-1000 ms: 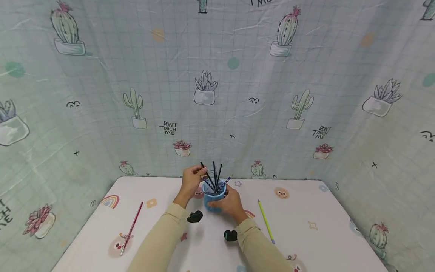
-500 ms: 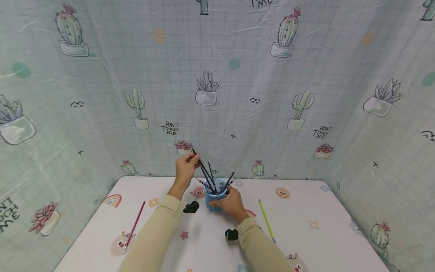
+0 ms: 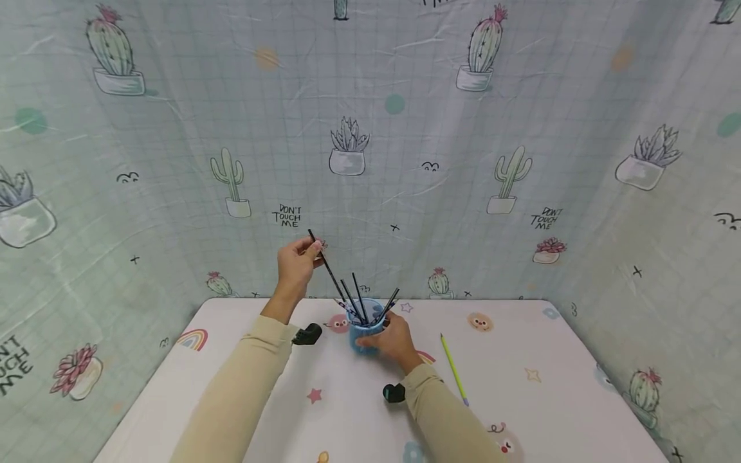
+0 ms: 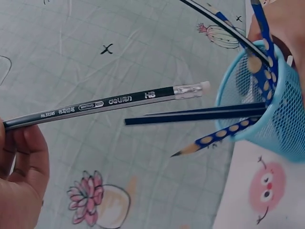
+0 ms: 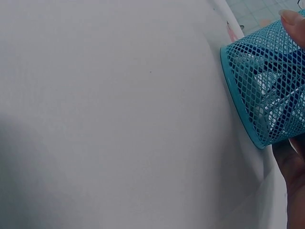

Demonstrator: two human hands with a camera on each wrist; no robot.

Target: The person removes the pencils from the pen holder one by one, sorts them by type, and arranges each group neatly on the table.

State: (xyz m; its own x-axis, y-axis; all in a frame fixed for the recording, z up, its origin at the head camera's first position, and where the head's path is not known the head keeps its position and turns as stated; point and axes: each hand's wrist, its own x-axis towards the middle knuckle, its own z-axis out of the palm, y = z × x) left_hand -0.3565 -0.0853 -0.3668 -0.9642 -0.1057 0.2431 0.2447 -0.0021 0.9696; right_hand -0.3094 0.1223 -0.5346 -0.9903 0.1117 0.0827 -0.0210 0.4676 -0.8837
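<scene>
My left hand (image 3: pixel 295 267) pinches a black HB pencil (image 4: pixel 95 106) near its upper end, held up on a slant. Its white eraser end points down toward the cup, close to the rim in the left wrist view. My right hand (image 3: pixel 395 341) grips the side of a light blue mesh pencil cup (image 5: pixel 262 86), which stands on the table. Inside the cup lean several pencils: dark ones (image 4: pixel 195 114) and blue ones with pale dots (image 4: pixel 224 132), one with its sharpened tip sticking out past the rim.
A yellow-green pencil (image 3: pixel 454 370) lies on the white printed table (image 3: pixel 359 424), right of the cup. Behind the table hangs a cactus-print curtain (image 3: pixel 393 154). Black wrist devices (image 3: pixel 307 334) sit at both cuffs.
My left hand has moved up and left, drawing the black pencil out of the cup. My right hand stays on the cup. The left sleeve now covers the red brush-like stick on the left.
</scene>
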